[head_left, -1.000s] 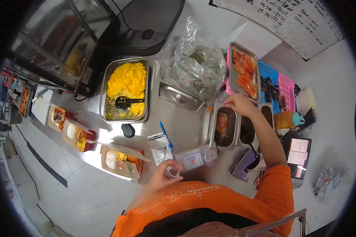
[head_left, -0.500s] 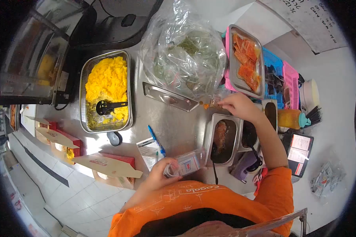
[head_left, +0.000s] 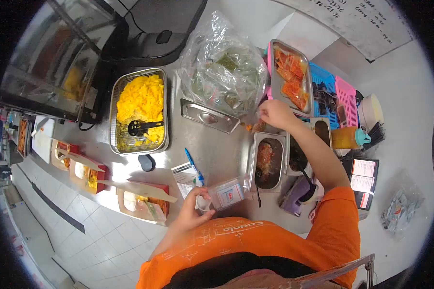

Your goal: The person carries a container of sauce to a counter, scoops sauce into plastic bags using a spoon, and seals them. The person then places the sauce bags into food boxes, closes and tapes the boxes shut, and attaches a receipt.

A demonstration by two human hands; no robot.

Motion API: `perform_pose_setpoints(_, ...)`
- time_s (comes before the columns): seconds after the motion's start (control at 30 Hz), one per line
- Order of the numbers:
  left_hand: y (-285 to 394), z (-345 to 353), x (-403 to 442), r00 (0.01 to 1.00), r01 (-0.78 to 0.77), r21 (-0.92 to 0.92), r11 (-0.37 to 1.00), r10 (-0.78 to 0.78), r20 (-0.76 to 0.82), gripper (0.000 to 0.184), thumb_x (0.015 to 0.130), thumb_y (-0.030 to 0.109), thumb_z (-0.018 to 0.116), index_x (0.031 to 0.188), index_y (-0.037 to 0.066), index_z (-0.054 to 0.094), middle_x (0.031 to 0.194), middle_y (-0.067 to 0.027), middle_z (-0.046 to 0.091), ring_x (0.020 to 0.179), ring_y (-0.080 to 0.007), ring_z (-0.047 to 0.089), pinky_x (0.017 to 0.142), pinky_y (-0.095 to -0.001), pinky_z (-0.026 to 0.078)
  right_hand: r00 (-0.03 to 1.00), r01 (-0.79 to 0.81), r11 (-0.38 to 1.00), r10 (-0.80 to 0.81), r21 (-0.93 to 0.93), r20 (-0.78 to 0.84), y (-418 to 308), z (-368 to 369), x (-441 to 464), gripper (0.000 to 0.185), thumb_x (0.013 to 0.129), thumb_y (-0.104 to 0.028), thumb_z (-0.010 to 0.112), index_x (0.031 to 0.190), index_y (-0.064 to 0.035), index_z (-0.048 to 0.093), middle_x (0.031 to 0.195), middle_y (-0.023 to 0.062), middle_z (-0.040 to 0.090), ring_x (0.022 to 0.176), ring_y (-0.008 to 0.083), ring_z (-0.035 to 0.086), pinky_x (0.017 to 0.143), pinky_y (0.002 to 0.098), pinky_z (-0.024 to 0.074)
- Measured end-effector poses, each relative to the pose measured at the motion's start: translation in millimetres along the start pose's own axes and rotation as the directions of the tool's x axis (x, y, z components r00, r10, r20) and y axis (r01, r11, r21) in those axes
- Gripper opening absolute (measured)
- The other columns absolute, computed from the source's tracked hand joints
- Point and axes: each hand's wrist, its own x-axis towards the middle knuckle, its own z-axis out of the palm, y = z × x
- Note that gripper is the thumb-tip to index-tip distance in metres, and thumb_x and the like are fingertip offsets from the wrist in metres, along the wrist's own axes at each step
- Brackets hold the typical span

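My left hand is closed around a small clear plastic cup near the front edge of the steel counter. Right beside the cup lies a clear plastic packet with a printed label. Across the counter, my right hand has its fingers pinched at a small clear plastic bag with orange-brown contents, partly hidden by the hand. Just in front of that hand stands a steel pan of reddish sauce. A steel lid rests to its left.
A tray of yellow scrambled egg holds a black scoop. Open food boxes line the front left edge. A large clear bag and an orange-filled tray stand at the back. A squeeze bottle and a tablet are right.
The view has shifted slightly. My right hand has turned and drawn back a little from the lid, still at the bag. My left hand has tipped the cup so its opening shows more.
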Motion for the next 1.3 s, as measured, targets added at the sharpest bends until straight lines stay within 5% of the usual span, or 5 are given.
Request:
perform_pose_setpoints(0.3, 36.2, 23.3, -29.1, 0.956, -0.121, -0.007, 0.993, 0.115, -0.269, 0.057, 0.066, 0.002, 0.076, 0.111, 0.004, 0.040, 0.083, -0.0036, 0.045, 0.079, -0.0137, 0.044, 0.077, -0.0274, 0.038, 0.942, 0.139, 0.869, 0.032, 0.474, -0.335, -45.9, -79.9, -87.3, 0.008, 0.081, -0.010, 0.063, 0.086, -0.0033, 0.062, 0.088, 0.0047, 0.058, 0.079, 0.0155, 0.055, 0.069, 0.0274, 0.0446)
perform_pose_setpoints(0.53, 112.0, 71.1, -29.2, 0.974, -0.213, -0.135, 0.968, 0.221, 0.050, 0.033, 0.076, -0.004, 0.066, 0.101, 0.002, 0.046, 0.089, -0.0041, 0.051, 0.080, -0.0119, 0.052, 0.076, -0.0267, 0.044, 0.949, 0.067, 0.232, 0.287, 0.970, -0.134, -109.7, -100.1, -224.6, 0.009, 0.089, -0.011, 0.058, 0.093, -0.0030, 0.055, 0.075, -0.0023, 0.054, 0.060, 0.0047, 0.049, 0.053, 0.0196, 0.0412)
perform_pose_setpoints(0.8, 81.2, 154.1, -26.5, 0.835, 0.475, -0.332, 0.815, -0.298, 0.463, 0.017, 0.087, 0.009, 0.057, 0.102, 0.000, 0.054, 0.091, -0.0072, 0.060, 0.082, -0.0163, 0.061, 0.072, -0.0270, 0.050, 0.873, -0.112, -0.210, 0.446, 0.971, 0.197, -147.3, 57.5, -336.5, 0.018, 0.087, -0.005, 0.057, 0.105, -0.0010, 0.056, 0.088, 0.0033, 0.060, 0.078, 0.0100, 0.056, 0.065, 0.0234, 0.0467)
perform_pose_setpoints(0.97, 16.8, 184.5, -36.0, 0.661, 0.736, -0.307, 0.604, -0.540, 0.521, 0.019, 0.087, 0.012, 0.058, 0.099, -0.003, 0.058, 0.090, -0.0110, 0.063, 0.079, -0.0196, 0.063, 0.070, -0.0300, 0.053, 0.826, -0.059, -0.139, 0.550, 0.988, 0.127, -157.8, 136.0, -351.5, 0.026, 0.083, -0.002, 0.059, 0.108, 0.0010, 0.053, 0.091, 0.0071, 0.061, 0.076, 0.0121, 0.058, 0.064, 0.0243, 0.0473)
perform_pose_setpoints(1.3, 28.1, 209.4, -39.6, 0.739, 0.645, -0.237, 0.727, -0.513, 0.436, 0.019, 0.087, 0.012, 0.055, 0.092, -0.006, 0.060, 0.085, -0.0141, 0.064, 0.073, -0.0213, 0.065, 0.067, -0.0307, 0.054, 0.840, -0.086, -0.102, 0.528, 0.991, 0.127, -146.2, 153.1, -367.0, 0.028, 0.083, 0.001, 0.060, 0.108, 0.0028, 0.047, 0.090, 0.0075, 0.061, 0.079, 0.0123, 0.058, 0.066, 0.0250, 0.0480)
